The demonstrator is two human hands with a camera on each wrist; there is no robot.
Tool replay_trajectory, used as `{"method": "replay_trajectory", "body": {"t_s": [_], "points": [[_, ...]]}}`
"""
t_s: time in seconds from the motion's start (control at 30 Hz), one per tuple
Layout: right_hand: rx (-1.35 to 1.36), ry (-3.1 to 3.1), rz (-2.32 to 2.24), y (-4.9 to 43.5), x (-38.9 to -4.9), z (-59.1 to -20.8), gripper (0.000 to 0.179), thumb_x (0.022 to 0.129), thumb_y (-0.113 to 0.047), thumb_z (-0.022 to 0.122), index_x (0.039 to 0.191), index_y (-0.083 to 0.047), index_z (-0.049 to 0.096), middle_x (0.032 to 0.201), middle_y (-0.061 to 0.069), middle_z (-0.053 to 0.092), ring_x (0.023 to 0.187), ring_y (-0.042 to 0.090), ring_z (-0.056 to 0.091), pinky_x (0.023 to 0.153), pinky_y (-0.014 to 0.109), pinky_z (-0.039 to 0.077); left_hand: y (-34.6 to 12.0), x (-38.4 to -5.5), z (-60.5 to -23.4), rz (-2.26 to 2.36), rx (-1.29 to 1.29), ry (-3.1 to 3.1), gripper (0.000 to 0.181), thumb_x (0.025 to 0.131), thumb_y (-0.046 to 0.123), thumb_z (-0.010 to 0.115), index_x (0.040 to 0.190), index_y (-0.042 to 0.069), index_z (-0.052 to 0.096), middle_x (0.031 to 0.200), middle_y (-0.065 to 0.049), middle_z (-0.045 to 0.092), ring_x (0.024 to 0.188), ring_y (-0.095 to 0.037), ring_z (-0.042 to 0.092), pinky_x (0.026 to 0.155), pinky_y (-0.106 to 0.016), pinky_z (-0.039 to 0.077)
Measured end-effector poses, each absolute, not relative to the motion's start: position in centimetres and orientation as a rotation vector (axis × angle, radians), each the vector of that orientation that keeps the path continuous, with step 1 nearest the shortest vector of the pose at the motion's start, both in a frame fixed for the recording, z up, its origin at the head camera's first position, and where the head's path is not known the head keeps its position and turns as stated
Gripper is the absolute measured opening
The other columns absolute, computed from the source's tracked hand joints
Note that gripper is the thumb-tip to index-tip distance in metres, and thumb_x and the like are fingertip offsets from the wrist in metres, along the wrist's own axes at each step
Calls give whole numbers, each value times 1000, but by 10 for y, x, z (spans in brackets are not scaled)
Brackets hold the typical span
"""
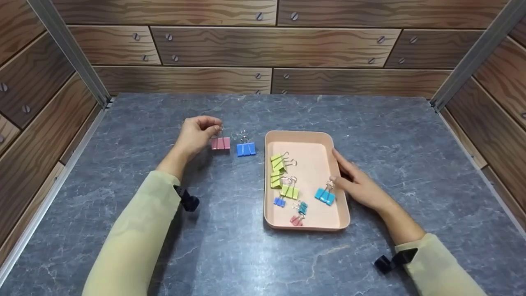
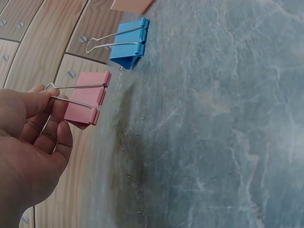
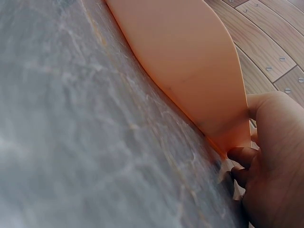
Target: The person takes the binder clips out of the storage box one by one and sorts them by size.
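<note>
My left hand [image 1: 196, 133] pinches the wire handles of a large pink binder clip [image 1: 221, 143] between thumb and fingers. In the left wrist view that pink binder clip [image 2: 88, 99] hangs from the fingertips of the left hand [image 2: 35, 137]. Just right of it stands a large blue binder clip [image 1: 246, 149] on the table. With its thumb over the rim, my right hand [image 1: 361, 187] grips the right side of a peach tray [image 1: 304, 133]. Seen from the right wrist, the right hand's fingers [image 3: 243, 156] lie against the tray's outer wall [image 3: 190, 61].
Inside the tray, several yellow-green binder clips [image 1: 290, 191] lie along the left side. A larger light-blue clip [image 1: 325, 196] sits at the right. Small blue [image 1: 279, 202], teal [image 1: 303, 207] and pink clips [image 1: 296, 220] lie near the front. Wood-patterned panels [image 1: 271, 47] surround the grey marbled table [image 1: 230, 246].
</note>
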State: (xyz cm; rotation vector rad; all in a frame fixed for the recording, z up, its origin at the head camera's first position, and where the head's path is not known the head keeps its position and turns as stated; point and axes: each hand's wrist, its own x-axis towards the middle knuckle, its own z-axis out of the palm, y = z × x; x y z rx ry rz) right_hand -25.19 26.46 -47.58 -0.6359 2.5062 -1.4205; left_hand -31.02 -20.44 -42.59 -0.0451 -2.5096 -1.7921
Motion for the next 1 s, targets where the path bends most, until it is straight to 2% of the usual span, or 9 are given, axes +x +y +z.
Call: {"method": "replay_trajectory", "body": {"t_s": [0.13,0.23,0.53,0.73,1.0], "points": [[-622,2516,-1412,264,-251,-475,74,108,-23,63,171,-21,23,170,18,31,157,35,27,127,48,20,-205,-310,-430,-1817,-21,-2516,22,108,4,60,124,-3,73,115,-14,73,103,-21,66,96,-42,55],[-624,2511,-1417,263,-251,-474,74,108,-23,63,171,-21,22,171,19,29,157,36,27,126,55,18,-205,-309,-432,-1829,-14,-2522,23,108,4,60,126,-4,72,117,-15,73,104,-22,66,96,-42,55],[-622,2500,-1426,264,-252,-475,75,108,-23,63,171,-21,22,171,21,27,157,38,26,127,55,17,-204,-309,-437,-1846,-18,-2539,24,108,5,61,127,-4,72,118,-15,73,106,-23,66,97,-43,55],[-627,2508,-1428,265,-252,-476,75,108,-22,63,171,-21,22,170,21,30,156,37,27,126,55,18,-202,-309,-440,-1835,6,-2556,23,108,6,61,125,-1,73,116,-13,74,103,-21,66,93,-40,56],[-615,2506,-1430,264,-252,-476,75,108,-24,64,171,-21,23,169,18,34,156,33,28,127,50,19,-201,-310,-446,-1867,-22,-2517,23,107,2,61,124,-7,72,114,-16,74,99,-19,66,87,-35,56]]}}
